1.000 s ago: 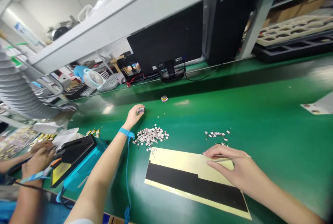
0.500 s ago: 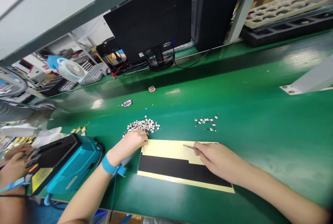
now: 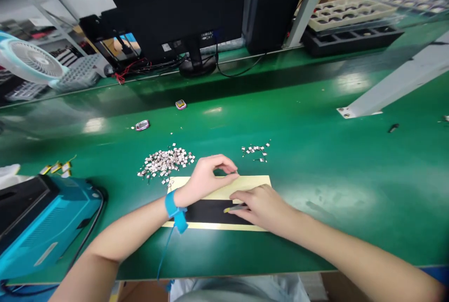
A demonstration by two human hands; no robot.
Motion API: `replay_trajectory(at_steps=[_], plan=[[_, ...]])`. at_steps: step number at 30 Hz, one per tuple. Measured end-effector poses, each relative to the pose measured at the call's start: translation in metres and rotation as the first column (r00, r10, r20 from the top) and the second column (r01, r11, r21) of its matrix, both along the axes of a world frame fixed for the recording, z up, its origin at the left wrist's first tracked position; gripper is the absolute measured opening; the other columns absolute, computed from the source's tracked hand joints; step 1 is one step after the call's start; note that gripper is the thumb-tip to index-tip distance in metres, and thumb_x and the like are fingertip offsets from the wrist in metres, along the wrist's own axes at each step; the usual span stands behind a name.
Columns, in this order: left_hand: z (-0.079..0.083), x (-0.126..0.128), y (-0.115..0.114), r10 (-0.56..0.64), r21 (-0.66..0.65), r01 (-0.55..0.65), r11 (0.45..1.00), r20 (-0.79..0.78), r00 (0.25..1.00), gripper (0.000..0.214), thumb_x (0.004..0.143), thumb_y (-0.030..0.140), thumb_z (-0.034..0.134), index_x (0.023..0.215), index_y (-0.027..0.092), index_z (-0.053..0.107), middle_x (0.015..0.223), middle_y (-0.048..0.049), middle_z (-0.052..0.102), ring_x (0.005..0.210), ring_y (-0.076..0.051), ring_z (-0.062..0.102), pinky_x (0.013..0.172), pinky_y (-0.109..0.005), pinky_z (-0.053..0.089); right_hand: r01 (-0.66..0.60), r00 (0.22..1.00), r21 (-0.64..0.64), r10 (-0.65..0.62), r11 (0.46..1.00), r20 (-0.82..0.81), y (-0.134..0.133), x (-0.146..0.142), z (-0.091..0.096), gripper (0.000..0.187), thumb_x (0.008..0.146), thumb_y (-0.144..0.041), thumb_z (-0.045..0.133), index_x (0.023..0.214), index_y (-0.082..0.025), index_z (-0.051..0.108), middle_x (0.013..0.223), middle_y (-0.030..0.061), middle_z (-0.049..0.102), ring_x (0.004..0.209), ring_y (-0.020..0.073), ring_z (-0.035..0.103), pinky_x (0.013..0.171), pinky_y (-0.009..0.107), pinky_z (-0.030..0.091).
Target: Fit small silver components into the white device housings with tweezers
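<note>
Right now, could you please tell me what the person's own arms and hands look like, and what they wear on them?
The left hand and right hand are bare, ungloved. A blue strap circles the left wrist, with a thin blue cord running from it. None shows on the right wrist.

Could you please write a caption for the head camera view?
Left hand over a yellow-and-black sheet, right hand holding tweezers, beside a pile of tiny pieces on a green bench.

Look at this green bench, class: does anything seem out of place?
Yes: a small dark piece lies alone at the right of the bench, far from the heap of small parts, so it looks stray.
</note>
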State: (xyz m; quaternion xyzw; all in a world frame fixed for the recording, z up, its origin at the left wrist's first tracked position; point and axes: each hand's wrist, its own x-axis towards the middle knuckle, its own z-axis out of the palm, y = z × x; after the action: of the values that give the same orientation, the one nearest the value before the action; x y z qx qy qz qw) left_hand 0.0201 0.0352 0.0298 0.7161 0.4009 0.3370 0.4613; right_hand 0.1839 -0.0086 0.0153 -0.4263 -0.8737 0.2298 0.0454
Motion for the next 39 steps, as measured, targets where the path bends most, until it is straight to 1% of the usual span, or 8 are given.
replay_trajectory(at_steps=[4,10,15,20,25,29,35,39], plan=[[-0.023,0.016,0.010,0.083,-0.027,-0.080,0.996,0.104,0.991,0.017,0.071,0.017,0.060,0.088,0.012,0.062,0.076,-0.0045,0.059,0.068,-0.011,0.057,0.067,-0.024,0.051,-0.054,0.990,0.106,0.040,0.993,0.133,-0.008,-0.007,-0.001,0.018,0.078,-0.029,0.057,0.090,-0.016,0.062,0.074,0.0058,0.068,0.066,0.0228,0.065,0.052,0.026,0.041],[-0.039,0.015,0.004,0.107,-0.116,-0.091,0.989,0.137,0.985,0.012,0.073,0.023,0.062,0.079,0.014,0.066,0.081,-0.0056,0.055,0.075,-0.013,0.058,0.069,-0.026,0.055,-0.084,0.973,0.120,0.055,0.989,0.224,-0.020,-0.013,-0.001,0.013,0.082,-0.009,0.047,0.083,-0.012,0.059,0.065,0.0058,0.066,0.054,0.0197,0.062,0.041,0.026,0.033],[-0.040,0.016,-0.001,0.099,-0.135,-0.078,0.988,0.156,0.983,0.012,0.074,0.021,0.059,0.081,0.014,0.066,0.083,-0.0050,0.054,0.076,-0.013,0.059,0.072,-0.026,0.055,0.047,0.987,0.005,-0.047,0.999,0.155,-0.019,-0.015,-0.006,0.015,0.081,-0.009,0.046,0.081,-0.013,0.061,0.065,0.0061,0.067,0.059,0.0210,0.064,0.044,0.026,0.033],[-0.042,0.016,-0.001,0.129,-0.039,-0.125,0.991,0.122,0.984,0.008,0.074,0.016,0.056,0.079,0.014,0.063,0.080,-0.0042,0.056,0.074,-0.012,0.060,0.070,-0.024,0.056,0.212,0.972,-0.163,-0.225,0.964,-0.064,-0.001,-0.009,-0.005,0.007,0.063,-0.014,0.064,0.069,-0.018,0.065,0.059,-0.0015,0.065,0.051,0.0134,0.058,0.048,0.021,0.034],[-0.039,0.015,-0.004,0.192,0.059,-0.204,0.977,0.166,0.967,0.010,0.073,0.014,0.058,0.082,0.015,0.057,0.082,-0.0029,0.058,0.072,-0.011,0.060,0.069,-0.022,0.055,0.369,0.773,-0.375,-0.505,0.850,-0.384,0.025,0.012,0.001,0.013,0.070,-0.026,0.056,0.064,-0.014,0.059,0.046,-0.0046,0.045,0.040,0.0068,0.036,0.041,0.020,0.026],[-0.038,0.015,-0.008,0.206,0.171,-0.231,0.958,0.154,0.967,0.011,0.074,0.012,0.056,0.085,0.016,0.055,0.081,-0.0022,0.058,0.071,-0.010,0.059,0.068,-0.020,0.054,0.286,0.514,-0.544,-0.606,0.789,-0.608,0.037,0.016,-0.003,0.017,0.069,-0.031,0.057,0.064,-0.015,0.055,0.063,0.0004,0.052,0.053,0.0097,0.044,0.050,0.022,0.033],[-0.036,0.014,-0.009,0.196,0.367,-0.225,0.903,0.113,0.974,0.015,0.072,0.008,0.057,0.085,0.016,0.054,0.079,-0.0019,0.059,0.070,-0.009,0.059,0.065,-0.018,0.053,0.211,0.432,-0.561,-0.591,0.800,-0.681,0.030,0.003,-0.011,0.016,0.072,-0.031,0.058,0.068,-0.016,0.053,0.079,0.0036,0.055,0.066,0.0129,0.050,0.058,0.025,0.037],[-0.032,0.014,-0.009,0.219,0.435,-0.234,0.870,0.084,0.972,0.015,0.071,0.008,0.058,0.084,0.015,0.054,0.076,-0.0021,0.060,0.067,-0.010,0.059,0.062,-0.018,0.052,0.210,0.452,-0.557,-0.585,0.803,-0.673,0.027,0.003,-0.011,0.015,0.073,-0.030,0.058,0.069,-0.016,0.053,0.078,0.0030,0.053,0.065,0.0124,0.048,0.058,0.025,0.036]])
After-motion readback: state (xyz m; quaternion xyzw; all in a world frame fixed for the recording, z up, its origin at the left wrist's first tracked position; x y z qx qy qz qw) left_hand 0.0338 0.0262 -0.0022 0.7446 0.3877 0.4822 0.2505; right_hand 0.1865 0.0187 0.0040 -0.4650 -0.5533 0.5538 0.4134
